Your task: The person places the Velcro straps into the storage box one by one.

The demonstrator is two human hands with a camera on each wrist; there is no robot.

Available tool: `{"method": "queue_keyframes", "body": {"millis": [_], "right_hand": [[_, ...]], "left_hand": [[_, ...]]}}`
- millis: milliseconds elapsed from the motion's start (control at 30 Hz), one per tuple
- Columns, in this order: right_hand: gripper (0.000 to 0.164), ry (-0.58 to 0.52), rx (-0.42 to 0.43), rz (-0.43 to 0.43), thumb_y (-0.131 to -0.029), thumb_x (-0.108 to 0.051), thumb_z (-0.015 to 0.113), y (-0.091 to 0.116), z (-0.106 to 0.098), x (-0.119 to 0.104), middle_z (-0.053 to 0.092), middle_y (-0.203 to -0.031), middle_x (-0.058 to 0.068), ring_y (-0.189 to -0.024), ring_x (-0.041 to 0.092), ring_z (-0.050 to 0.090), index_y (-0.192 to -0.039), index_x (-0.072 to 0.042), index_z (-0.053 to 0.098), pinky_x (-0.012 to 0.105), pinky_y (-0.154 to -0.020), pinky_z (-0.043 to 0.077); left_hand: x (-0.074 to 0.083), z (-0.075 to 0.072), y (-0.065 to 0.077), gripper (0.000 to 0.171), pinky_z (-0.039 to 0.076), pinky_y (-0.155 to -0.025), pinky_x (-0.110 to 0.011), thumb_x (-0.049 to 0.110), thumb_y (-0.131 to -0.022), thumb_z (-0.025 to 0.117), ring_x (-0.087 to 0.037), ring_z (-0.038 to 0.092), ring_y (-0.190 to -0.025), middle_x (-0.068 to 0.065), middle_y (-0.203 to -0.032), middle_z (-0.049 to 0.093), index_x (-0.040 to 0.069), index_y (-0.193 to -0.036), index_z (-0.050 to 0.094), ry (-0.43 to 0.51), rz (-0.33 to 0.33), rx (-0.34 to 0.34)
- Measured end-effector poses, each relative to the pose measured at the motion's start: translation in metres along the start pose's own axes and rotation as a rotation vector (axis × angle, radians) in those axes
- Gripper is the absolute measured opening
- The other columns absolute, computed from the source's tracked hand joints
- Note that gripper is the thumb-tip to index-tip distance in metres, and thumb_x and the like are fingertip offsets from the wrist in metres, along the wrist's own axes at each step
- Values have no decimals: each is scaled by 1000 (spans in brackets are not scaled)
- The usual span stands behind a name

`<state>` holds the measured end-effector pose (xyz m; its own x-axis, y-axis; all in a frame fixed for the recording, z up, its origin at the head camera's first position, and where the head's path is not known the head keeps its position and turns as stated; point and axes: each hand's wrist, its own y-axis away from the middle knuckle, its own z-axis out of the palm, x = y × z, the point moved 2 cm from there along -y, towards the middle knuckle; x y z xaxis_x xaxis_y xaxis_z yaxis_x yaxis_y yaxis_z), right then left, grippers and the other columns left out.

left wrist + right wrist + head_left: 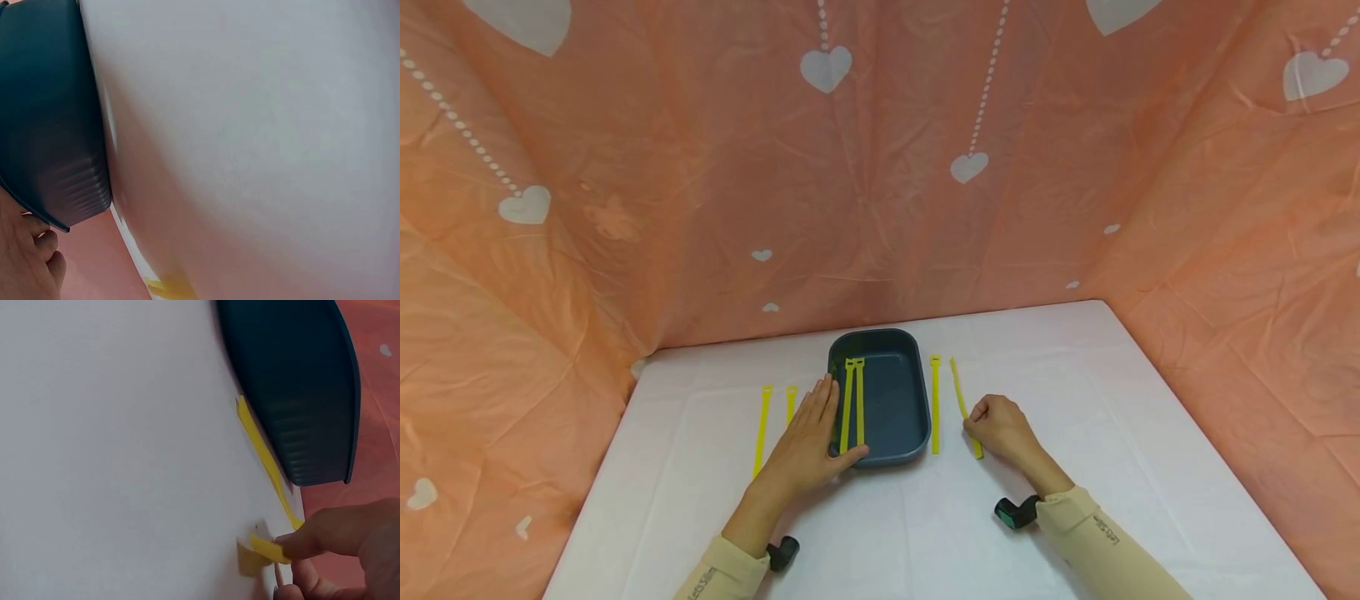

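Observation:
My left hand [805, 446] lies with straight fingers along the left side of a dark blue tray [895, 400], its thumb at the near left corner. Inside the tray, on its left, are two yellow cable straps [861, 408] with slotted heads. To the right of the tray, my right hand [1003, 429] pinches another yellow strap [957, 387] between thumb and fingers. In the right wrist view, that strap's short end [269, 550] sticks out from the fingertips over its shadow. A flat strap [936, 408] lies between this hand and the tray.
Two more yellow straps [762, 433] lie left of the tray, one partly hidden by my left hand. All rests on a white-covered table [1150, 467]. A pink curtain [887, 183] with white hearts surrounds its back and sides.

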<state>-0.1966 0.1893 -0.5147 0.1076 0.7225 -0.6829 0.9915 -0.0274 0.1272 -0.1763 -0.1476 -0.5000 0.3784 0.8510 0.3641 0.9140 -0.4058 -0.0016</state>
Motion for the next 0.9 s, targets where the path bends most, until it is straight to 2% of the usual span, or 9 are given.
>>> {"method": "queue_keyframes", "body": {"millis": [300,567,900], "right_hand": [[12,-78,23,32,-92,-10,77,-1,-7,3,65,-79,5,-71,18,58,-88,-4,67,28,-63,46],[16,-177,20,59,-96,-7,76,-5,-9,8,68,-87,7,-76,17,61,-107,3,70,27,-64,50],[12,-288,4,53,-96,-4,75,-6,-10,9,72,-85,10,-72,15,62,-103,5,72,25,-57,51]], "left_hand": [[0,1,-1,119,8,-135,-48,80,-96,56,-27,-3,-167,-10,-180,-7,5,-172,1,-7,-6,2],[-1,1,-1,119,7,-135,-46,82,-96,53,-24,-6,-167,-8,-180,-10,7,-172,-1,-23,-16,-19],[0,0,0,119,7,-135,-47,81,-97,54,-25,-6,-167,-9,-180,-10,6,-171,-1,-19,-10,-17]]}}
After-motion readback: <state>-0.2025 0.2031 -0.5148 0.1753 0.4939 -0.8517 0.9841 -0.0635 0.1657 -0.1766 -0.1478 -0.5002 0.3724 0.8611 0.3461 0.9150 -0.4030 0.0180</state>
